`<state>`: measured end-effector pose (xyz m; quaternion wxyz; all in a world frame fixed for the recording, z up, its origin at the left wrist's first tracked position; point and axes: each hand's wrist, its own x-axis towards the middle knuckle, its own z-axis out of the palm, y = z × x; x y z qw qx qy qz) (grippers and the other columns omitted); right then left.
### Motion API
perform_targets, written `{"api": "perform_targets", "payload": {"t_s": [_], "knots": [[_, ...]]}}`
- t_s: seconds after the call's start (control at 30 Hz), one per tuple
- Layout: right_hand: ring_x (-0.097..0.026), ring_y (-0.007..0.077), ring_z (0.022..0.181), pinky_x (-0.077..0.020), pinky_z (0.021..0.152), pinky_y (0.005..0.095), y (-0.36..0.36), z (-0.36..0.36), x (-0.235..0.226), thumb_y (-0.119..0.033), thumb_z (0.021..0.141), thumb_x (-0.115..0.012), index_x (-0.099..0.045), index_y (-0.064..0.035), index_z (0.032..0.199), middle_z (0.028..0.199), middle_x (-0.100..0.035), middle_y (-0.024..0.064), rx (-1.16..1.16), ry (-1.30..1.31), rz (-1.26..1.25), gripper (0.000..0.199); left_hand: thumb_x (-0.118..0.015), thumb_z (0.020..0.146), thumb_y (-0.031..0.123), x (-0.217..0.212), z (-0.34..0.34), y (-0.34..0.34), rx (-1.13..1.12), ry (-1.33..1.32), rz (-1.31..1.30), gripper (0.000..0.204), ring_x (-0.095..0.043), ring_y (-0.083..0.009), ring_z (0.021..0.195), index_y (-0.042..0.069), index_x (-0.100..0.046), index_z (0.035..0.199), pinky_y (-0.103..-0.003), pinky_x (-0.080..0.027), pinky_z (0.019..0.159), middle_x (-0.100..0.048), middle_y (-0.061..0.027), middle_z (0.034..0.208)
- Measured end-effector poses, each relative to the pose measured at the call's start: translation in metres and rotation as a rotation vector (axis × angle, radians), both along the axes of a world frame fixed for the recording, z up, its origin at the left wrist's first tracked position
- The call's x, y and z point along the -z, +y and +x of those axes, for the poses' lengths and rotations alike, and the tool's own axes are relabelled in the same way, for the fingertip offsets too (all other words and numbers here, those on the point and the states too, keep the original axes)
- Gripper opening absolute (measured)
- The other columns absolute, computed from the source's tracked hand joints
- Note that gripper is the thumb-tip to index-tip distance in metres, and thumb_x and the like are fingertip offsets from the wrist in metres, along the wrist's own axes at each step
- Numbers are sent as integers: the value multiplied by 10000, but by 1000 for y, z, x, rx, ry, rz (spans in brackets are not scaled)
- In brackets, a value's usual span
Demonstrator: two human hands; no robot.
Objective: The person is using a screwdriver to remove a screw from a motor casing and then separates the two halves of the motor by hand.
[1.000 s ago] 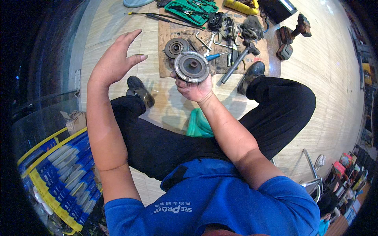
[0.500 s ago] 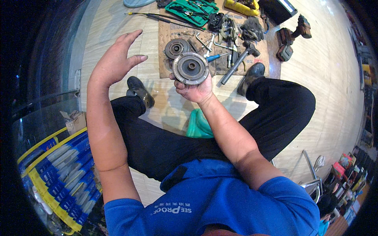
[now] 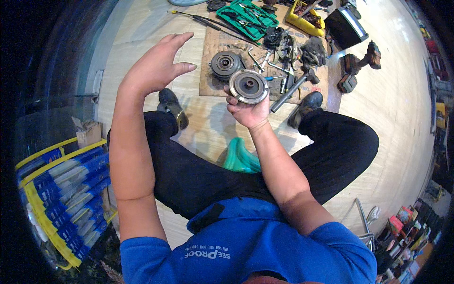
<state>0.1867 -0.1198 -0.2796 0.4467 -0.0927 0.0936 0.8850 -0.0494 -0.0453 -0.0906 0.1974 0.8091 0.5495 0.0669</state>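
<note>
My right hand (image 3: 253, 112) holds up a round metal disc part (image 3: 242, 93), its stepped rings and central hub turned upward, with my fingers under its rim. To its upper left a second, darker round metal part (image 3: 218, 70) of similar size lies on the brown cardboard (image 3: 208, 89). My left hand (image 3: 153, 66) is raised in the air to the left of the cardboard, fingers stretched out and thumb apart, touching nothing. A hammer (image 3: 289, 94) rests just right of the held disc. Several wrenches and a blue-handled tool (image 3: 273, 77) lie beyond it.
A green tool case (image 3: 239, 13), a yellow container (image 3: 302, 18) and dark gloves (image 3: 313, 51) are farther back. A cordless power tool (image 3: 362, 64) lies at the right. Between my legs is a green object (image 3: 240, 156). A blue-and-yellow rack (image 3: 71, 189) stands at the lower left.
The view has shifted, so the mat and tools appear farther right and slightly lower. My right hand still holds the disc, and my left stays raised and open.
</note>
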Motion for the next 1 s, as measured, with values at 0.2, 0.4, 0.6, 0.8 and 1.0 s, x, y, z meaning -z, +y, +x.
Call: {"api": "perform_targets", "payload": {"t_s": [0.2, 0.4, 0.6, 0.8, 1.0], "knots": [[-507, 234, 754, -385, 598, 314, -2, -2, 1, -733, 879, -412, -613, -148, 1310, 1186, -644, 209, 10, -67, 22, 754, -762, 849, 233, -4, -2, -2, -18, 3, -13, 728, -480, -383, 1335, 79, -434, 1480, -406, -381, 1130, -507, -219, 1433], [-508, 247, 765, -399, 600, 321, -3, -3, 2, -727, 881, -418, -600, -152, 1325, 1193, -636, 224, 9, -56, 5, 749, -760, 850, 229, -4, -3, -3, -25, 11, -1, 724, -479, -388, 1334, 79, -436, 1479, -406, -383, 1129, -503, -223, 1432], [-509, 247, 771, -407, 600, 316, -4, -4, 3, -735, 879, -420, -594, -131, 1325, 1194, -628, 225, 8, -61, 15, 771, -764, 847, 229, -6, -2, -4, -35, 9, 1, 724, -481, -382, 1335, 87, -440, 1479, -403, -385, 1128, -503, -217, 1435], [-513, 245, 773, -413, 606, 323, -4, -5, 4, -759, 870, -412, -586, -101, 1327, 1191, -622, 217, -8, -79, 20, 820, -762, 848, 233, -4, -6, -4, -30, 3, -1, 722, -482, -378, 1334, 86, -440, 1478, -402, -387, 1127, -502, -211, 1437], [-515, 249, 771, -414, 610, 324, -4, -5, 3, -746, 882, -390, -589, -112, 1327, 1185, -626, 220, -9, -80, -8, 799, -754, 854, 237, -7, -2, -6, -40, 12, -9, 721, -473, -376, 1345, 85, -434, 1483, -403, -377, 1135, -496, -211, 1449]]}}
